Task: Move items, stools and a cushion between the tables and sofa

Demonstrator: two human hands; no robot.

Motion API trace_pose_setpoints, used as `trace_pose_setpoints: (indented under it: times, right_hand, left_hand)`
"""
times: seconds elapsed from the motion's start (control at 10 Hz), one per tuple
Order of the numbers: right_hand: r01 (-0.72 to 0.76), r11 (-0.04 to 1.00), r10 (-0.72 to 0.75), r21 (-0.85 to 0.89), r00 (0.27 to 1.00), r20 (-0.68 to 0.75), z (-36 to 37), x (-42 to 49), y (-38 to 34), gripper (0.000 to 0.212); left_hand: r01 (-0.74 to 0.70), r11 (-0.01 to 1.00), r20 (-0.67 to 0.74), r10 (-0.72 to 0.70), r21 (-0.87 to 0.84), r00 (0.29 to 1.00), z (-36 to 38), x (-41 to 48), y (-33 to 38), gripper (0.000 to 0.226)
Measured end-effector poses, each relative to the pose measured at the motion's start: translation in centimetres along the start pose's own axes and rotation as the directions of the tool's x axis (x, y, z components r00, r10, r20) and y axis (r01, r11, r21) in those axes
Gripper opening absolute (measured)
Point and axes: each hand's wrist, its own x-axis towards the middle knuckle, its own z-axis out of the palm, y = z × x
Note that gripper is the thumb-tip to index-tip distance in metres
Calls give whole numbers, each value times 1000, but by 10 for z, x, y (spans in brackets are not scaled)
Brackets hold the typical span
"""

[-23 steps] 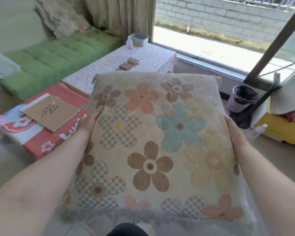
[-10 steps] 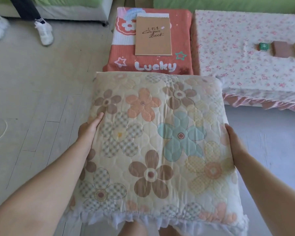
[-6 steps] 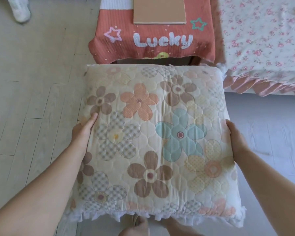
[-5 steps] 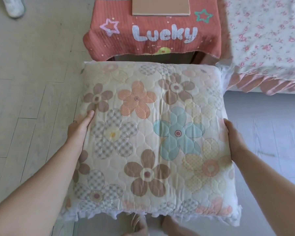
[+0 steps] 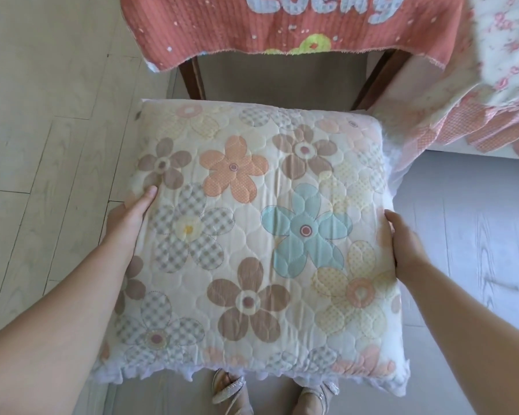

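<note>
Left hand (image 5: pixel 126 223) grips the cushion's (image 5: pixel 252 244) left edge, thumb flat on top, other fingers hidden underneath so can't tell their spread. Cushion is held flat above the floor (image 5: pixel 42 130), in front of the red-cloth table (image 5: pixel 282 25), sandalled feet (image 5: pixel 231 393) below. Right hand (image 5: pixel 405 247) clamps the right edge, fingers together.

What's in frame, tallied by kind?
Cushion: 1
Hands: 2, left hand and right hand
Cloths: 2, red Lucky cloth and floral cloth
Sandalled feet: 2
Total: 7
</note>
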Motion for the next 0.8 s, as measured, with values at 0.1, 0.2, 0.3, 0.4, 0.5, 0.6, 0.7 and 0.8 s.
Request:
trace_pose_setpoints:
  times: [0.1, 0.2, 0.3, 0.4, 0.5, 0.6, 0.7, 0.8]
  right_hand:
    - [-5, 1000, 6, 7, 999, -31, 6, 9, 8, 47]
    - [12, 1000, -12, 18, 1000, -24, 10, 11, 16, 57]
    - [35, 999, -35, 24, 999, -27, 10, 9, 18, 45]
    - [54, 998, -54, -11, 998, -42, 12, 8, 18, 40]
    - [74, 992, -84, -104, 992, -97, 17, 7, 13, 51]
    - [119, 969, -142, -215, 985, -95, 18, 8, 10, 55]
    - [129, 950, -152, -284, 986, -61, 18, -9, 0, 55]
    - [125, 931, -159, -342, 984, -73, 18, -29, -9, 57]
  left_hand:
    - [-14, 1000, -16, 14, 14, 1000, 2, 11, -9, 65]
    - [-6, 998, -21, 7, 58, 1000, 0, 14, -20, 67]
    - [6, 997, -48, -2, 72, 999, 0, 12, -24, 71]
    - [-11, 990, -93, 24, 137, 995, 3, 8, -20, 66]
    - [-14, 978, -125, 41, 206, 991, 6, 5, -15, 73]
    - [-10, 974, -157, 47, 224, 987, 8, 1, -14, 71]
    - [-23, 963, -179, 73, 268, 981, 7, -16, -7, 71]
    - [-35, 942, -180, 100, 333, 979, 9, -41, 5, 74]
